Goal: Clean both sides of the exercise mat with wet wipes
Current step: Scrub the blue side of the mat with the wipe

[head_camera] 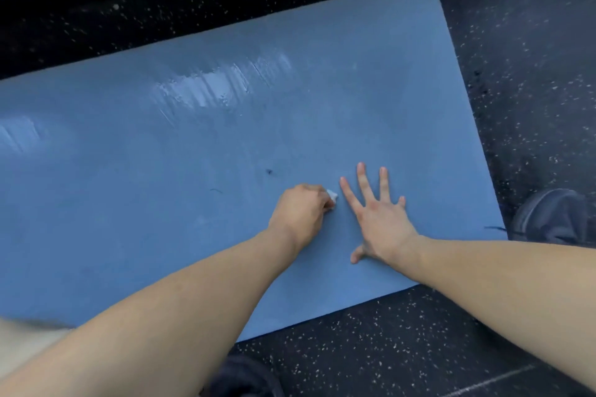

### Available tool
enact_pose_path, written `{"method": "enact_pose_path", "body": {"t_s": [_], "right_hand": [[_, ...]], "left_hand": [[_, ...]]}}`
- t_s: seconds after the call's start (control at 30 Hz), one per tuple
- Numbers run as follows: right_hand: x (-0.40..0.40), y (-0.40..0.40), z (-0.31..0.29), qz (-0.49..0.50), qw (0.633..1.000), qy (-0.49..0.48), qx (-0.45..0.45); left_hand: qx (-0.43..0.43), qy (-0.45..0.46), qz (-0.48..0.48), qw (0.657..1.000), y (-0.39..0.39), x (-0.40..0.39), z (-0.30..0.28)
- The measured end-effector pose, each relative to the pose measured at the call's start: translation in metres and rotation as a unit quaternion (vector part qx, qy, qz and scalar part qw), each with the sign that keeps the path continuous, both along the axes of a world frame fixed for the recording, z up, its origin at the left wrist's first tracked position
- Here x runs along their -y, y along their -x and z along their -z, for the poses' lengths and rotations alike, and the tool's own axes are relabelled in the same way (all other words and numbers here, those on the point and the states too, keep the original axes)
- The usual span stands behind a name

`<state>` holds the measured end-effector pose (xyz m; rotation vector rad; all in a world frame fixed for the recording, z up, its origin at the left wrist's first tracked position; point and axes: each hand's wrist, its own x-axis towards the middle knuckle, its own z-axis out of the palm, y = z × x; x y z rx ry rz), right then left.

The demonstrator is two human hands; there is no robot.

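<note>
Wipe (332, 196) mostly hidden in left hand (301, 213).

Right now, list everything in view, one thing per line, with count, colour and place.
mat: one, blue, flat on the floor, wet streaks on its far part
wipe: one, white, bunched on the mat in the left grip
specks: a few, dark, on the mat left of the hands
floor: black with white flecks, all round the mat
shoe: one, dark grey, off the mat's right end
left hand: one, grips the wipe
right hand: one, fingers spread flat on the mat
</note>
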<state>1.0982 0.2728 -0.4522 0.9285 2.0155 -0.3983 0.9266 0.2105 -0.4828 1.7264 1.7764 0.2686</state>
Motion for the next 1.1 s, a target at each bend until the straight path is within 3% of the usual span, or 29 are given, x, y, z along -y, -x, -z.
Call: {"method": "enact_pose_path", "body": {"t_s": [0.27, 0.4, 0.5, 0.67, 0.93, 1.1], "right_hand": [[-0.003, 0.002, 0.004, -0.004, 1.0, 0.001, -0.011], [-0.005, -0.001, 0.009, -0.013, 0.999, -0.012, -0.034], [-0.003, -0.008, 0.01, -0.017, 0.999, -0.021, -0.046], [-0.002, -0.013, 0.013, -0.039, 0.996, -0.045, -0.061], [0.011, -0.067, 0.008, -0.191, 0.976, 0.001, -0.101], [0.035, -0.094, 0.017, -0.345, 0.909, 0.066, -0.225]], "left_hand": [[0.036, 0.01, 0.009, 0.999, -0.003, 0.002, 0.006], [-0.012, -0.058, -0.109, 0.992, 0.01, -0.015, 0.008], [-0.024, -0.026, -0.045, 0.998, -0.021, 0.014, 0.013], [0.055, -0.019, 0.075, 0.995, -0.074, 0.103, 0.027], [0.069, -0.016, 0.112, 0.991, -0.091, 0.128, 0.027], [0.113, -0.014, 0.194, 0.974, -0.08, 0.12, 0.018]]}}
